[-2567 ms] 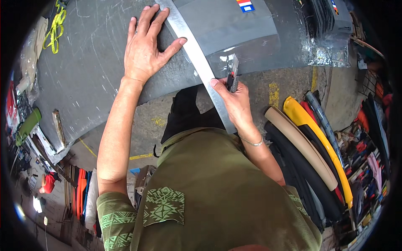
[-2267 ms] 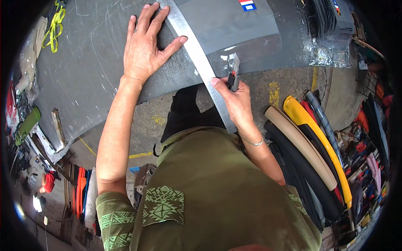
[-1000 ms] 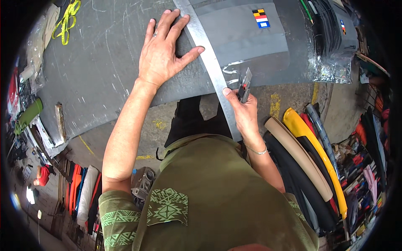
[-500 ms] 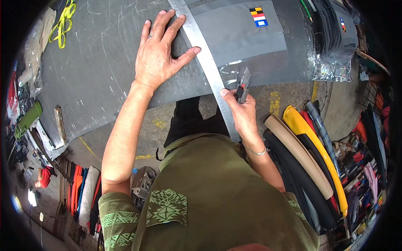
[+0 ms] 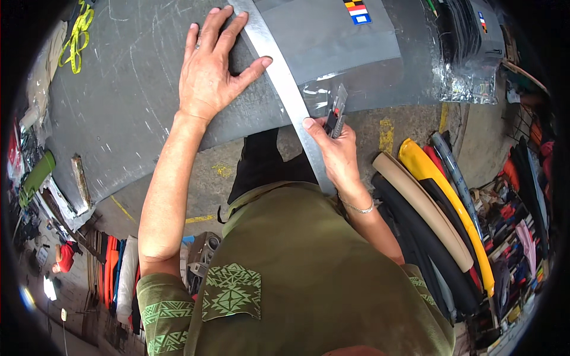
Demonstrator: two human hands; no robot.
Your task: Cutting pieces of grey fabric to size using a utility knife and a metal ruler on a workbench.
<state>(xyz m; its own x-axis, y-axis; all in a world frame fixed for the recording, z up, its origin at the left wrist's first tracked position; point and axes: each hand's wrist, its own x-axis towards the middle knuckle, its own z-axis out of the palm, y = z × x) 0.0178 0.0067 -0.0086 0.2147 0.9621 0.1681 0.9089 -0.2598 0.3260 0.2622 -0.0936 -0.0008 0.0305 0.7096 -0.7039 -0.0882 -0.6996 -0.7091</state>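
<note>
Grey concrete floor [image 5: 205, 194] with worn yellow markings [image 5: 386, 136] beside a scratched dark worktable [image 5: 119, 113].

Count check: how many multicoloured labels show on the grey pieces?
2: one label on the grey piece by the metal ruler, another label on the right-hand stack; more may be hidden there.

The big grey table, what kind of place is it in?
Probably a workshop for fabric or sheet material: a metal ruler lies on the grey worktable, the right hand holds a snap-off knife, and a tan roll and a yellow roll are nearby.
</note>
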